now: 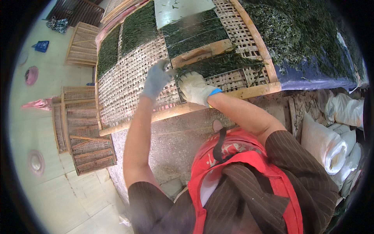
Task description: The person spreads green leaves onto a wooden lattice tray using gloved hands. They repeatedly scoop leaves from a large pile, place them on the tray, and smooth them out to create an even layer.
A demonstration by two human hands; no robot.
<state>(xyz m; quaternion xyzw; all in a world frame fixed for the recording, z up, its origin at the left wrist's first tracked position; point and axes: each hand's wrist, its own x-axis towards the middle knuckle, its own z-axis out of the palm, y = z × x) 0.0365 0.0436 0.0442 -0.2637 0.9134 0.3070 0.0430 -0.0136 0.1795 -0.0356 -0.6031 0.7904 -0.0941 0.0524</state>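
My gloved left hand (157,79) is over the woven bamboo mat (131,93), near the left edge of a thin frame; its fingers are blurred. Clad in a pale work glove with a blue cuff, my right hand (195,87) lies at the frame's near left corner, touching dark green seaweed (222,65). Whether either hand grips anything is unclear. A flat wooden board (201,53) lies across the frame just beyond this seaweed. Farther off are flattened seaweed sheets (198,30) and, to the left, more seaweed squares (138,26). A pale panel (182,11) lies at the far side.
A wooden rim (175,111) borders the mat. At the right, a large heap of loose seaweed (292,32) rests on blue sheeting (309,76). White sacks (324,143) lie at the lower right. Slatted bamboo racks (89,134) stand on the left.
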